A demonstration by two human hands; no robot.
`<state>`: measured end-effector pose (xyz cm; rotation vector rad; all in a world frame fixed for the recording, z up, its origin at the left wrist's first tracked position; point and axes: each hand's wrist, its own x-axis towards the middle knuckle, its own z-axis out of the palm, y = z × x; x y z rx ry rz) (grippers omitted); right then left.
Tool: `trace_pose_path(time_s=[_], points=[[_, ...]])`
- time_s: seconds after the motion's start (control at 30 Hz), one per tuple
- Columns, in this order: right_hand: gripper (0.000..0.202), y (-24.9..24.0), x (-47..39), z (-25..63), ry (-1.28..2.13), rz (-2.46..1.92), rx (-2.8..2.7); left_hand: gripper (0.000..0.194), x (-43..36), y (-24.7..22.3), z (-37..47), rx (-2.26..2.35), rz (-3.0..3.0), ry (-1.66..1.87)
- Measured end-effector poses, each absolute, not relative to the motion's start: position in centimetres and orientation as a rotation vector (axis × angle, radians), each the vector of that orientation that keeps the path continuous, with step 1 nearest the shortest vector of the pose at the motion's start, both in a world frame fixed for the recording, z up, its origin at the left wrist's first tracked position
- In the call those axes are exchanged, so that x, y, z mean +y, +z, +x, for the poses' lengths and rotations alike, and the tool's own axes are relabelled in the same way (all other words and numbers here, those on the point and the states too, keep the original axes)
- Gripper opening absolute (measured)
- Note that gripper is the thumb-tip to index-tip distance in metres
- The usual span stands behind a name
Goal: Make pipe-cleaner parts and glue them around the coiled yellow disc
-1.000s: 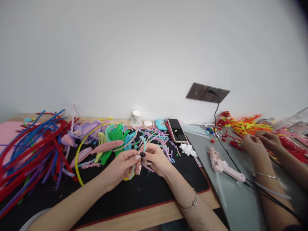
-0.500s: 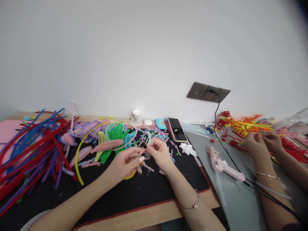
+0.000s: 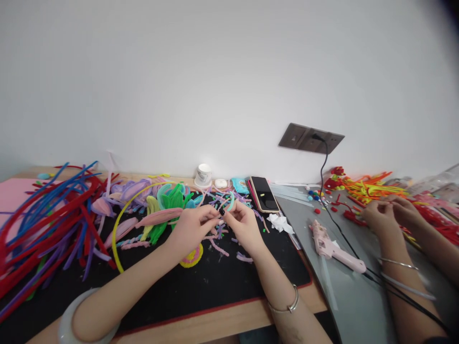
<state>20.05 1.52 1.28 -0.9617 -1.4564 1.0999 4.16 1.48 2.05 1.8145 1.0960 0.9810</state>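
My left hand (image 3: 195,230) and my right hand (image 3: 244,228) meet above the black mat (image 3: 201,296), thumbs and fingers pinched together. Between them is a thin fuzzy pipe cleaner (image 3: 231,199), whose mint-green curved end stands up above my right fingers. The rest of it is mostly hidden by the fingertips. Beneath my left hand lies a yellow and pink coiled disc (image 3: 191,258). A twisted pink strand (image 3: 218,247) rests on the mat just below both hands. Left of my left hand are a pink petal shape (image 3: 158,218) and green leaf shapes (image 3: 172,198).
Red, blue and purple pipe cleaners (image 3: 53,229) heap up at left. A white cup (image 3: 203,175), a phone (image 3: 264,193) and crumpled tissue (image 3: 280,223) stand or lie toward the wall. On the grey table are a pink glue gun (image 3: 335,248) with its cord and a co-worker's hands (image 3: 382,212).
Both my hands have shifted slightly right, and the left has turned with its fingers drawn in closer to the right. More of the coiled disc and a white bangle on my left arm now show.
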Motion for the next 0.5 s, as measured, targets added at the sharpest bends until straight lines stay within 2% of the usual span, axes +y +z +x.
trace_pose_path(time_s=[0.27, 0.5], points=[[0.009, 1.6, 1.5, 20.1, 0.971, -0.974, -1.637, 0.016, 1.6, 1.3, 4.0, 1.084, 1.841, 0.994], [0.008, 1.8, 1.5, 20.5, 1.101, -0.859, -1.615, 0.021, 1.7, 1.7, 3.2, 0.881, 1.628, 0.768]])
